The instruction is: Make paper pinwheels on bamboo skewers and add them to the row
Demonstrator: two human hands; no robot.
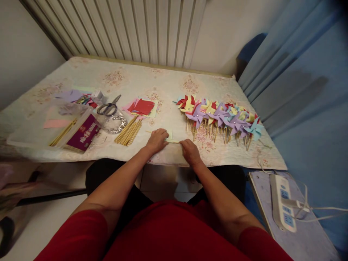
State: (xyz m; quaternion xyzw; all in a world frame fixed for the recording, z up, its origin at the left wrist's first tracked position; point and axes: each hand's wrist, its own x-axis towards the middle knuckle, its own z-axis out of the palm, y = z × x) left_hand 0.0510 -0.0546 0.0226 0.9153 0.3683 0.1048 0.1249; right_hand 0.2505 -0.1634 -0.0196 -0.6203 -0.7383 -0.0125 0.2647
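Observation:
My left hand (158, 140) rests at the table's front edge, fingers closed over a small pale green piece of paper (170, 135). A thin stick (148, 131) pokes out on the left of that hand. Between the hands runs a narrow pale strip (174, 142); whether it is folded paper or part of the stick I cannot tell. My right hand (190, 150) pinches the strip's right end. Left of my hands lie a bundle of thin wooden sticks (128, 132) and a stack of coloured paper squares (141, 107), red on top.
Finished paper pinwheels (217, 115) on sticks fill the right side. On the left are scissors (108, 107), a clear bag of shiny beads (117, 124), a purple-labelled packet (83, 132) and paper scraps (69, 96). A power strip (282, 203) with cables sits on a side stand.

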